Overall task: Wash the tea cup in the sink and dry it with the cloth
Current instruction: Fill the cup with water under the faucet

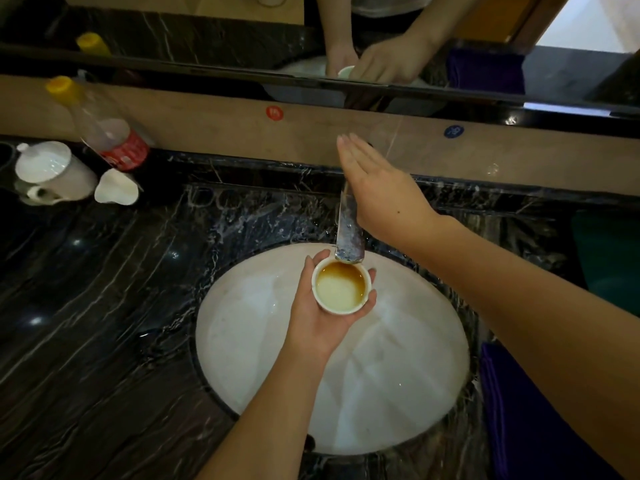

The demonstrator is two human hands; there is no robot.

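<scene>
A small white tea cup [341, 288] with brown tea stain and a little liquid inside rests upright in my left hand [317, 317], held over the white sink basin [263, 358] just under the spout of the metal faucet [349, 233]. My right hand [377, 188] lies flat with its fingers extended on top of the faucet's rear part, near the back wall. A purple cloth [519, 403] lies folded on the counter at the sink's right edge.
On the dark marble counter [104, 323] at the far left stand a white lidded mug [52, 171], a small white pitcher [116, 187] and a plastic bottle with a yellow cap [100, 126]. A mirror [207, 29] runs along the back.
</scene>
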